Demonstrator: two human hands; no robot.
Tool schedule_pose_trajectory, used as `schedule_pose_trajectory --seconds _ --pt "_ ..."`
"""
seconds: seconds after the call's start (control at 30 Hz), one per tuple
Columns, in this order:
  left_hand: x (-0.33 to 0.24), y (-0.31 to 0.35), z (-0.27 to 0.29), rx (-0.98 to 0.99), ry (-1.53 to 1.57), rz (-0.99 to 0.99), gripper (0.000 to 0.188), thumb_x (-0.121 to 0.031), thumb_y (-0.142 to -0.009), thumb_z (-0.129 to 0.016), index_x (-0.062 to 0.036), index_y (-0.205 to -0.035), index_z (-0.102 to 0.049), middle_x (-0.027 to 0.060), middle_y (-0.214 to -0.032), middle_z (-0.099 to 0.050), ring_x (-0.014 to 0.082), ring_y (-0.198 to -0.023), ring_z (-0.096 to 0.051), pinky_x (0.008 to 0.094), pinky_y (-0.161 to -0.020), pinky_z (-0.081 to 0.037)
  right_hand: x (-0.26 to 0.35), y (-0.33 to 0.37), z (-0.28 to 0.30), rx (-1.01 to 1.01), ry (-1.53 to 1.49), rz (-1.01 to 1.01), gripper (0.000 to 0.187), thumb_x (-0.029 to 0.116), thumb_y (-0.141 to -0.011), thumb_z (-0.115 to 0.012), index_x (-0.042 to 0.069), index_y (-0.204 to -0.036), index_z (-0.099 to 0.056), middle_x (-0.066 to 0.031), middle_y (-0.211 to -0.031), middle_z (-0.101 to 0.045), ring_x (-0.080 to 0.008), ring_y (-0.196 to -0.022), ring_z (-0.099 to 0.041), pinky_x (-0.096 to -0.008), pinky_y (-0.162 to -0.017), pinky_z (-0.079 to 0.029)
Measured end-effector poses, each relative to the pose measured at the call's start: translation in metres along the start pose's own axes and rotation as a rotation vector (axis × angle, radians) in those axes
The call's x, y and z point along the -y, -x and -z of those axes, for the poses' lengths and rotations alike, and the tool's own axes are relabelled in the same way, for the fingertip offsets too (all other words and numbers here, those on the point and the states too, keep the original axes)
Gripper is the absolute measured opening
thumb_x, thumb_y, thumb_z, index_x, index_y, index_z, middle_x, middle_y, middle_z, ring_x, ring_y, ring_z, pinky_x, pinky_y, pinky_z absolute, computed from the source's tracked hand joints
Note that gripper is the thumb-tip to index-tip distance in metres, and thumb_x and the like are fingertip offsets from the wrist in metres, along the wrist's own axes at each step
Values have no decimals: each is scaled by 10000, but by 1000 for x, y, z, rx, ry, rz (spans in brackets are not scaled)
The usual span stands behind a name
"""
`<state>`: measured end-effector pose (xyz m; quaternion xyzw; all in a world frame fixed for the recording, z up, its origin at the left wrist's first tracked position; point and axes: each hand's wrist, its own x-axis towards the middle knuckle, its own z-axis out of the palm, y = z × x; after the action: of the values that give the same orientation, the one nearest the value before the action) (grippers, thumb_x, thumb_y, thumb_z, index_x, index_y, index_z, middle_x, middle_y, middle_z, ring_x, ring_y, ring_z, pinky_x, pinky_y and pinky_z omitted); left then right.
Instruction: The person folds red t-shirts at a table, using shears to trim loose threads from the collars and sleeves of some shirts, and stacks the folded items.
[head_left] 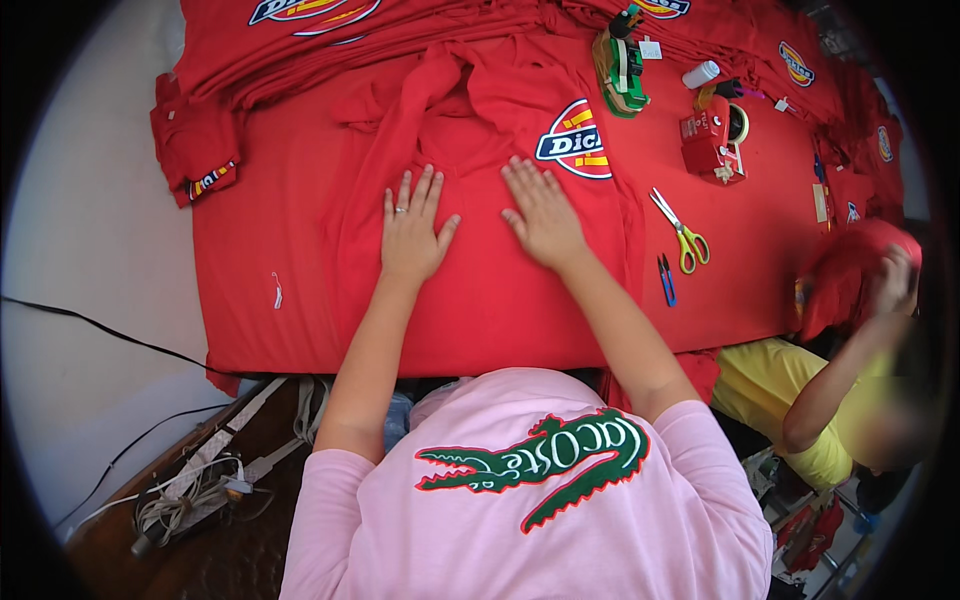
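Two hands rest in the head view, the left hand (pixel 412 230) and the right hand (pixel 543 215); both are flat, palms down, fingers extended and slightly spread, grasping nothing; a ring shows on the left. The red garment (pixel 480 275) is directly beneath both, laid out on the table (pixel 745 250) in front of the person; its long axis runs roughly away from the body, with gathered cloth at the far end and the near part toward the table's near edge. The neckline lies just beyond the fingertips; the printed emblem (pixel 575 142) sits beside the right hand's fingers, to the far right, so that hand is the nearer one; the emblem's right part does not show.

Materials: the garment is soft, matte cloth, smooth between the hands and creased at its far end; the emblem is round, with a dark band across it. Right of the right hand lie scissors (pixel 684 235) with metal blades and looped yellow handles, blades directed away from the person; slim blue snips (pixel 667 280) lie just beside them. A boxy red tape dispenser (pixel 708 145) stands farther off; layered red garments (pixel 430 55) form soft folds along the far side.
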<state>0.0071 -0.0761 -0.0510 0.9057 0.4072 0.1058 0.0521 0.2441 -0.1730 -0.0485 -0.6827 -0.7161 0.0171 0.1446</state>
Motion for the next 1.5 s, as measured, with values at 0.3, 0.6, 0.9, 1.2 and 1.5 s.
schedule_pose_trajectory --seconds 0.3,0.6,0.9,1.2,1.5 --pt "30 -28 -10 -147 -63 57 630 -434 -1057 -493 -162 -1613 -374 78 -1695 -306 325 -1565 -262 560 -1275 -157 -33 -4 -4 -54 120 -77 671 429 -1064 -483 83 -1616 -321 -115 -1689 -310 -273 -1563 -281 -488 -1264 -231" --pt "29 102 3 -190 15 249 560 -362 -1054 -537 -114 -1551 -468 131 -1651 -378 337 -1532 -329 509 -1245 -247 33 132 19 48 57 -193 747 445 -1023 -557 106 -1637 -301 -167 -1706 -242 -340 -1578 -230 -509 -1277 -174" --pt "16 267 20 -382 244 589 413 -260 -997 -666 -74 -1363 -616 113 -1305 -627 337 -1189 -594 506 -1044 -419 5 235 38 23 42 -302 716 402 -1044 -535 117 -1649 -278 -152 -1725 -204 -342 -1590 -198 -505 -1274 -169" --pt "19 243 36 -344 164 619 258 -300 -875 -795 -126 -1054 -731 50 -1070 -688 262 -1074 -634 442 -949 -438 93 174 32 -59 -290 -162 634 256 -927 -695 100 -1504 -483 -185 -1556 -459 -342 -1476 -397 -562 -1216 -259" --pt "35 202 26 -341 185 856 259 -297 -839 -830 -98 -957 -714 84 -956 -686 331 -1004 -665 511 -941 -475 194 103 62 143 -543 290 637 90 -852 -691 106 -1464 -513 -171 -1548 -468 -365 -1056 -686 -457 -922 -561"
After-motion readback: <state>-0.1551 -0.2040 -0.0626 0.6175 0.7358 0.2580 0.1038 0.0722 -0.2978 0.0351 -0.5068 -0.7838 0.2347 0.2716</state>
